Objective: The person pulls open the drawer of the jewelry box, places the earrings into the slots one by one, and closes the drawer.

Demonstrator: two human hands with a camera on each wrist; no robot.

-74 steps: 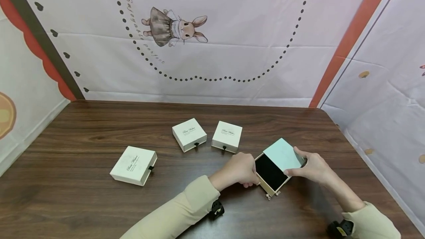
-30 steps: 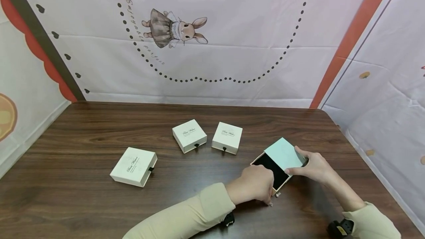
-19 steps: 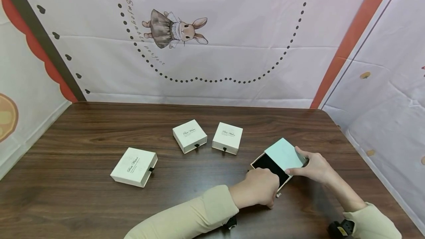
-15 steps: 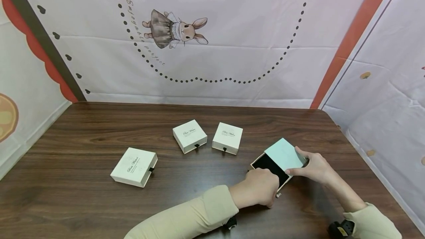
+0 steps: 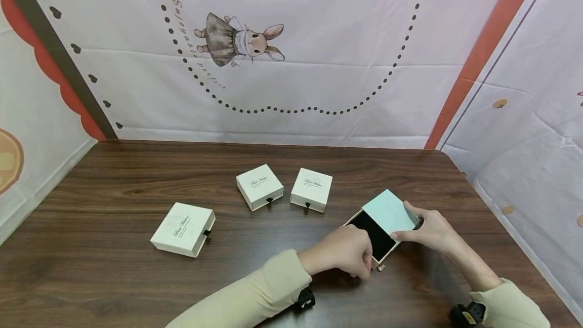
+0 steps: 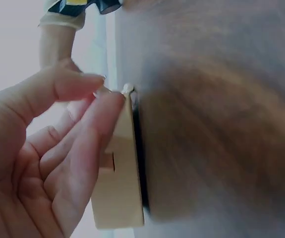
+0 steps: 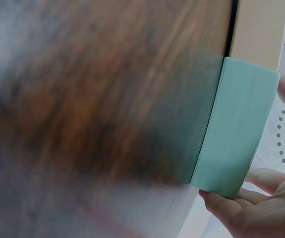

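A light-blue drawer box sits on the right of the table, its cream drawer pulled partly out to show a black lining. My right hand grips the blue sleeve, thumb on the near side and fingers at the far edge. In the left wrist view, thumb and forefinger of my left hand pinch a tiny pale, shiny earring, mostly hidden by the fingertips. The hand is close beside the drawer's front corner. A second small earring lies on the table by that corner.
Three white lettered boxes stand on the brown wooden table: a left box, a middle box and another box right of it. A printed cloth hangs behind the table.
My left hand has moved from the drawer's left side down to its front corner, pinched an earring from the table there, and drawn slightly back left. My right hand and the box have stayed put.
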